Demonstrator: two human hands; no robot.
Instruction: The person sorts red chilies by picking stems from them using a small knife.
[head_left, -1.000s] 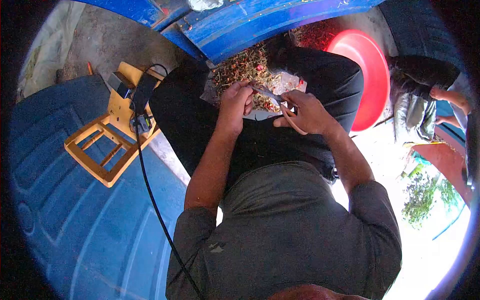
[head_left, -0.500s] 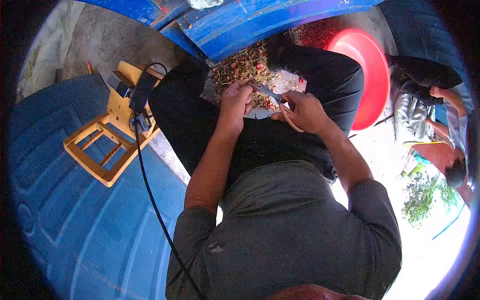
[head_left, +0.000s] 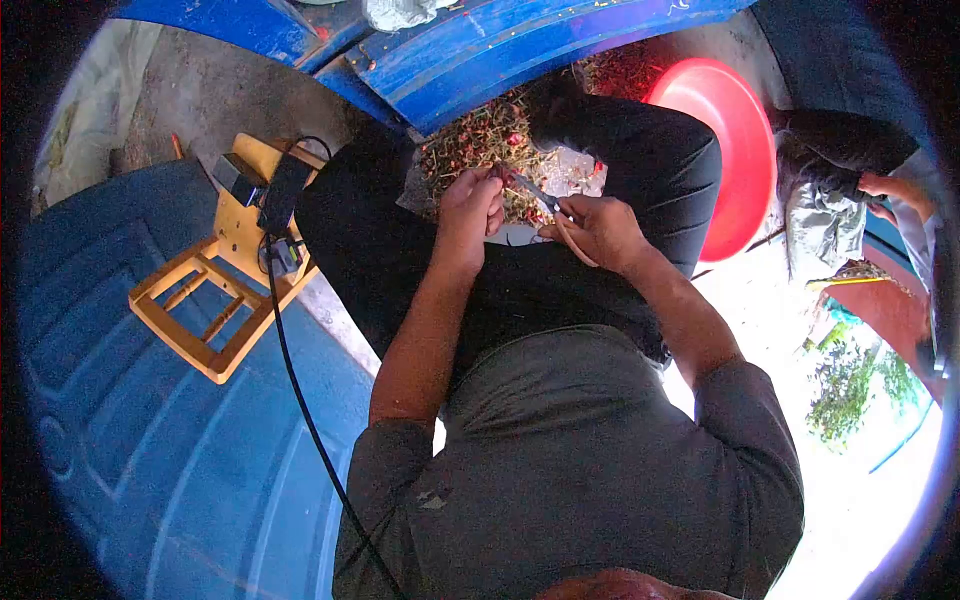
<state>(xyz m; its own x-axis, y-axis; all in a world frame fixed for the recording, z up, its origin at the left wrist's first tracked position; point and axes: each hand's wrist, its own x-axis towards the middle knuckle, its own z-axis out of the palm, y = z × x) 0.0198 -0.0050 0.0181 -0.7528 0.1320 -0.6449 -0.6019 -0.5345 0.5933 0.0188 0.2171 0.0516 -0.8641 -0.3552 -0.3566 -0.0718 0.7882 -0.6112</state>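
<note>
My left hand [head_left: 467, 218] is closed around a small dark-red piece [head_left: 503, 176] whose kind I cannot make out. In my right hand [head_left: 600, 230] is a pair of scissors [head_left: 541, 195] with pale orange handles, the fingers wrapped round them. The scissors' blades point left and reach up to the red piece at my left fingertips. Just beyond both hands, between my knees, lies a heap of straw-coloured stalks and red bits [head_left: 465, 145], with a pale sheet partly showing under it.
A red plastic basin [head_left: 735, 165] stands right of my knee. Blue boards [head_left: 480, 65] run across the front. On the left are a wooden stool [head_left: 215, 345] with dark devices on it and a black cable [head_left: 300, 400]. Another person's hand [head_left: 895, 190] shows at far right.
The scissors' blade tips now sit close at the red piece; both hands have hardly moved. The view has shifted slightly. At far right, the other person's arm and body have moved.
</note>
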